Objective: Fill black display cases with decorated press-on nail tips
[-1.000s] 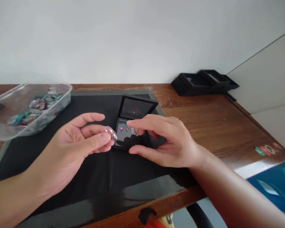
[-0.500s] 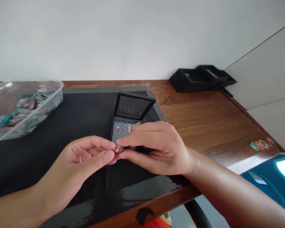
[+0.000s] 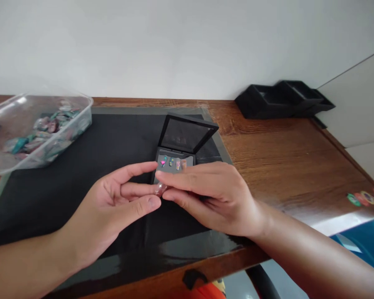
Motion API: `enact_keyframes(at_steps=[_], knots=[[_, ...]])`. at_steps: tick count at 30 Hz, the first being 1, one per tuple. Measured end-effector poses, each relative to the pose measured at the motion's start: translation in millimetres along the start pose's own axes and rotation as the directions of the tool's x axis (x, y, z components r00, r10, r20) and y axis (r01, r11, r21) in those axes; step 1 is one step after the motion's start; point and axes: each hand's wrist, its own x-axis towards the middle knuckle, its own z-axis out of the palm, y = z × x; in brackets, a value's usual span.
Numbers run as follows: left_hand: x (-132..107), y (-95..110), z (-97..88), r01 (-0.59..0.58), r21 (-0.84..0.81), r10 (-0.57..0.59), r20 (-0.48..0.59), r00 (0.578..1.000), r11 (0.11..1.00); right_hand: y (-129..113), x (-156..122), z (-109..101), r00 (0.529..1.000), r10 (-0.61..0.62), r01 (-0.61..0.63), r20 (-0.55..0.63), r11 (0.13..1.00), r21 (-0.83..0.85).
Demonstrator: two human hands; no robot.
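A small pinkish press-on nail (image 3: pixel 160 189) is pinched between the fingertips of my right hand (image 3: pixel 212 197). My left hand (image 3: pixel 112 211) lies just left of it with its fingers loosened, the thumb tip close under the nail. Behind both hands stands a small black display box (image 3: pixel 187 137) with its glass lid raised. A row of several coloured nails (image 3: pixel 172 162) sits on the box's grey pad. Both hands hover over the black mat (image 3: pixel 90 153).
A clear plastic tub (image 3: pixel 37 128) of assorted coloured nails sits at the far left of the mat. Black trays (image 3: pixel 283 99) are stacked at the back right of the wooden desk (image 3: pixel 286 158). Round stickers (image 3: pixel 361 197) lie near the desk's right edge.
The nail has passed from my left fingers into my right hand's pinch. My right hand left the box's front and met the left; the left fingers have since loosened.
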Motion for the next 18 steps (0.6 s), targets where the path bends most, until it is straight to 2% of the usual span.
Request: enact_keyframes(at_steps=[4, 9, 14, 18], knots=[[-4, -1, -1.5, 0.019, 0.011, -0.019, -0.034, 0.999, 1.0, -2, -1, 6, 1.0, -0.005, 0.005, 0.004, 0.998, -0.062], [-4, -3, -4.4, 0.041, 0.078, -0.039, -0.034, 0.999, 0.996, -1, -2, 13, 0.996, -0.088, 0.08, -0.031, 0.975, -0.209], [-3, -1, -3.2, 0.028, 0.062, -0.026, -0.035, 0.999, 0.998, -1, -1, 13, 0.984, -0.177, 0.156, -0.032, 0.927, -0.341], [-1, 3, 0.0, 0.024, 0.043, -0.021, -0.071, 0.997, 0.999, -6, 1, 11, 0.985, -0.145, 0.11, -0.088, 0.94, -0.324]])
